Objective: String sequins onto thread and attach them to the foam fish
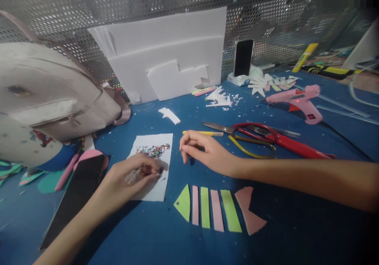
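My left hand (pixel 127 180) rests on a white paper sheet (pixel 158 166) and its fingers are closed round a small clear packet of glitter (pixel 142 172). A little heap of coloured glitter (pixel 154 150) lies on the sheet's upper part. My right hand (pixel 204 150) lies just right of the sheet on the blue table, fingers curled loosely downward, with nothing visible in them. In front of it lies a row of green and pink foam strips (pixel 216 209) laid out like a fish.
Red scissors (pixel 266 136), yellow-handled pliers (pixel 251 148) and a yellow pencil (pixel 204 133) lie behind my right hand. A pink glue gun (pixel 299 101), an upright phone (pixel 243 57), white foam boards (pixel 166 55), a pale bag (pixel 50 99) and a dark phone (pixel 77 194) surround the work area.
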Motion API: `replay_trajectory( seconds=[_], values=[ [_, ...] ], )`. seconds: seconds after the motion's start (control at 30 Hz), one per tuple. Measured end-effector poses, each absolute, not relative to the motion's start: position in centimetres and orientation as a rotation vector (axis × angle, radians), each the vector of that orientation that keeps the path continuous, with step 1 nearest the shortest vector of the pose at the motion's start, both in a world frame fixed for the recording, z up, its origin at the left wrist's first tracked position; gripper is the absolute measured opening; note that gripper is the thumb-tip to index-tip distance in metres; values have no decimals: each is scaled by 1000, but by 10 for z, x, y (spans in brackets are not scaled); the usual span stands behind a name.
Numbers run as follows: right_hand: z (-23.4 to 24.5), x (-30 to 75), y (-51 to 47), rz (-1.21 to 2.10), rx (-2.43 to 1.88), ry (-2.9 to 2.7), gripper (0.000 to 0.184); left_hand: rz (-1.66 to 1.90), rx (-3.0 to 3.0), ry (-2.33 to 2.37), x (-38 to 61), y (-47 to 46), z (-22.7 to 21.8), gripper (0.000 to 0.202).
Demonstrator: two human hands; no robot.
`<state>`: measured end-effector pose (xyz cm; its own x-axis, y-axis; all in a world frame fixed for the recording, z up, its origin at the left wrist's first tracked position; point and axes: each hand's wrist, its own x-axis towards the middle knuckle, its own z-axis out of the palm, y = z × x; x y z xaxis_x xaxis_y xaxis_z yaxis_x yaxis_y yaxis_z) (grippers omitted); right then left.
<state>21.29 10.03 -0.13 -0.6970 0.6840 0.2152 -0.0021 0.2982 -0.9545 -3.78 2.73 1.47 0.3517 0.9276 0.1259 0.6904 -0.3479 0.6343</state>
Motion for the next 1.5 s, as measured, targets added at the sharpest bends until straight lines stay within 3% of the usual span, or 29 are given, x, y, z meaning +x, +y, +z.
replay_trajectory(
  seconds=[0.33, 1.5],
  values=[
    [-1, 217, 91, 722, -320, -2462, 10, 966, 1705, 1464, 11, -3, 2, 12],
    [-2, 216, 90, 718, -284, -2400, 7, 1032, 1525, 1457, 4, -3, 1, 11]
  ],
)
